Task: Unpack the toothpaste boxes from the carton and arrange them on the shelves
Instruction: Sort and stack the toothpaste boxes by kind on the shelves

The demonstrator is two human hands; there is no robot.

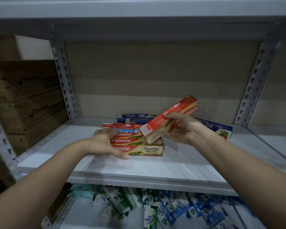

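- Right hand [182, 129] grips a red toothpaste box [168, 119], thumb on top, fingers curled under; the box is tilted, far end raised to the right, near end dipping over the stack.
- Left hand [106, 143] is flat with fingers straight, holding nothing, lying against the left end of the stack; edges motion-blurred.
- Stack of red-and-gold toothpaste boxes [139, 146] lies flat on the white shelf [139, 169], long sides facing the camera, near the middle of the shelf.
- Just behind the stack lies a red-and-white box [122, 126], flat, touching or nearly touching it; cannot tell which.
- Further back are blue boxes [135, 118] lying flat, one on another.
- Another blue box [220, 128] sits to the right behind the right hand, partly hidden.
- Grey metal uprights [65, 80] with slots stand at both sides of the shelf; brown backing board behind.
- Brown cartons [25, 96] are stacked to the left, outside the rack.
- Lower shelf holds a loose pile of green, blue and white wipe packets [155, 209].
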